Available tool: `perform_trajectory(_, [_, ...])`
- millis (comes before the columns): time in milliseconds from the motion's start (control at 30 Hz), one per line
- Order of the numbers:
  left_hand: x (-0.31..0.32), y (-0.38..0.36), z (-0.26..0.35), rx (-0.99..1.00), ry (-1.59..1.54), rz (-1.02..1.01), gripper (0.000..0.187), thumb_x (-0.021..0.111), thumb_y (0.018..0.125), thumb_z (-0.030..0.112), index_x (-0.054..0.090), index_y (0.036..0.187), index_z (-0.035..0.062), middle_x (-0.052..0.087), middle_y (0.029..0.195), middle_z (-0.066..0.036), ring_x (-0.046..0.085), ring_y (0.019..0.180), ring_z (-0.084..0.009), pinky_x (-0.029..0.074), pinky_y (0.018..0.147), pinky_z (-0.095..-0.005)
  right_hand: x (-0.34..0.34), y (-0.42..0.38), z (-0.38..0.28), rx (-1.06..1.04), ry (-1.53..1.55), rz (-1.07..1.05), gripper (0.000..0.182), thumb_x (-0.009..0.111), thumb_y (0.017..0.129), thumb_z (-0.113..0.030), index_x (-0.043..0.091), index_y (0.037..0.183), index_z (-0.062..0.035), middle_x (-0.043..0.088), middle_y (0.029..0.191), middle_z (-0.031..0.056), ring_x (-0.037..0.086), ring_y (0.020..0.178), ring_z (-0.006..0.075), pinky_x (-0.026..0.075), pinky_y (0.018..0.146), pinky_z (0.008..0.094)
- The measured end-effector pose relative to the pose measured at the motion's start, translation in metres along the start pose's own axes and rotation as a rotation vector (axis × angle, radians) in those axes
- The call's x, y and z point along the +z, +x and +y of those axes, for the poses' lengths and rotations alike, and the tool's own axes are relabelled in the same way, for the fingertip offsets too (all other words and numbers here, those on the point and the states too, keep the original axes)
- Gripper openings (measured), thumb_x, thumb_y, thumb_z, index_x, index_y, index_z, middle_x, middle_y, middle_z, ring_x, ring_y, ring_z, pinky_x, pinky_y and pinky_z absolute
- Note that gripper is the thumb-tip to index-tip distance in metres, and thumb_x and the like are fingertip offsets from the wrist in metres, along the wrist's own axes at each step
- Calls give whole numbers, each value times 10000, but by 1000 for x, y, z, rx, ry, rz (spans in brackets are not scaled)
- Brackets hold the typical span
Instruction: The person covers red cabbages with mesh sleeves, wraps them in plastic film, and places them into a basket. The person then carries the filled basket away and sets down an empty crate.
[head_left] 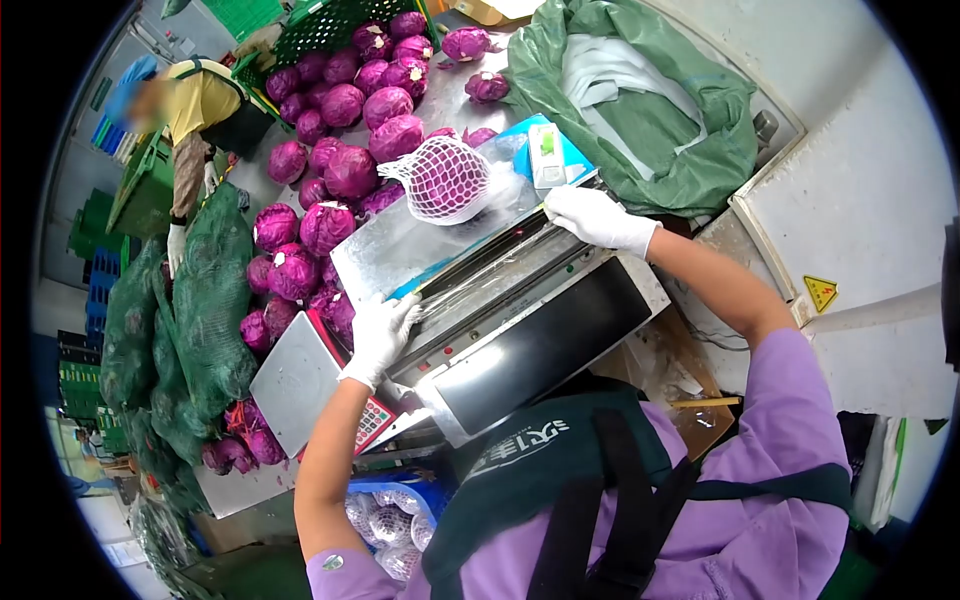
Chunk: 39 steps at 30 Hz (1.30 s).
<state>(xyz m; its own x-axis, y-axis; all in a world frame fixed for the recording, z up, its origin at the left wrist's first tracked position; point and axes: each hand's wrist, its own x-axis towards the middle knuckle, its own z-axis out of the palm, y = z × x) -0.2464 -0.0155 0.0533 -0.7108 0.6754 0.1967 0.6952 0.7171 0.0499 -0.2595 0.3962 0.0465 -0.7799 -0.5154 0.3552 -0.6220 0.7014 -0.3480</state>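
Note:
Clear plastic film [487, 285] stretches across the long slot of a wrapping machine [540, 345] in front of me. At the slot's left end my left hand [381, 336], in a white glove, is closed on the film's edge. Toward the far right end my right hand [598, 219], gloved too, is closed with its fingertips at the film's other end. Behind the slot, a red cabbage in a white foam net [446, 181] rests on the metal plate [385, 262], apart from both hands. A small white and green box [546, 155] stands near my right hand.
Many loose red cabbages [350, 172] cover the table, some by a green crate [330, 25]. A scale [305, 385] stands left. Green net sacks [212, 300] lie beyond, near a co-worker [200, 100]. A green bag [640, 110] sits right; a blue basket [430, 495] holds netted items below.

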Motion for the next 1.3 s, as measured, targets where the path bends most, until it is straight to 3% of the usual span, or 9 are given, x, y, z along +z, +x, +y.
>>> perform_trajectory(300, [-26, -22, 8, -472, -759, -82, 232, 607, 932, 265, 734, 923, 71, 664, 790, -92, 615, 770, -261, 490, 737, -328, -10, -15, -40, 399, 702, -91, 57, 518, 933, -80, 518, 887, -46, 564, 750, 27, 531, 711, 112, 450, 687, 286])
perform_trajectory(567, [-152, -106, 86, -566, -988, -126, 251, 584, 949, 184, 712, 938, -31, 721, 913, -122, 684, 883, -205, 522, 818, -324, -136, -80, -144, 740, 928, -628, 78, 534, 952, -101, 517, 896, -49, 581, 808, 34, 594, 769, 133, 477, 707, 293])
perform_trajectory(767, [-220, -33, 35, -280, -1094, 573, 492, 377, 1037, 335, 472, 1356, -27, 661, 1081, -205, 654, 1024, -312, 481, 981, -465, -220, 43, -162, 376, 689, 445, 176, 551, 964, -170, 532, 957, 5, 568, 844, 35, 677, 861, 202, 482, 781, 246])
perform_trajectory(933, [-139, 147, -51, -350, -1422, 891, 415, 467, 1019, 256, 509, 1321, -26, 579, 1295, -148, 548, 1224, -247, 388, 1087, -403, -116, 194, -34, 198, 472, 635, 126, 562, 927, -123, 601, 983, -17, 646, 943, 68, 649, 864, 165, 502, 815, 290])
perform_trajectory(967, [-90, 168, -87, -259, -1010, 814, 307, 530, 973, 142, 609, 1218, -26, 638, 1217, -105, 567, 1182, -193, 406, 1058, -341, -82, 212, -6, 202, 341, 580, 116, 577, 904, -128, 606, 945, -24, 647, 931, 103, 628, 853, 179, 495, 796, 298])
perform_trajectory(1067, [1, 205, -110, -596, -1423, 506, 378, 577, 946, 194, 599, 1277, 11, 673, 1083, -72, 605, 961, -147, 496, 841, -304, -15, 215, 39, 254, 282, 340, 364, 594, 913, -360, 577, 983, -3, 644, 844, 191, 647, 807, 321, 492, 733, 441])
perform_trajectory(1133, [0, 197, -87, -791, -1488, 65, 608, 426, 1000, 495, 484, 1380, 24, 650, 1135, -66, 594, 999, -167, 478, 855, -306, -13, 198, 36, 616, 638, -420, 661, 512, 913, -601, 550, 1237, -26, 678, 1062, 128, 637, 955, 251, 496, 808, 403])
perform_trajectory(1200, [36, 179, -83, -437, -1858, -265, 713, 411, 997, 522, 275, 1495, 30, 378, 1494, -120, 331, 1388, -203, 223, 1157, -333, -49, 175, -17, 424, 772, -556, 834, 673, 870, -446, 272, 1491, -59, 450, 1411, 139, 414, 1288, 194, 356, 1071, 359])
perform_trajectory(1300, [25, 163, -41, -302, -1610, -106, 712, 563, 970, 310, 198, 1507, 17, 300, 1527, -116, 277, 1406, -207, 208, 1164, -343, 10, 142, -7, 391, 1087, -207, 1040, 845, 698, -196, 192, 1490, -27, 451, 1398, 131, 431, 1277, 176, 342, 1102, 331])
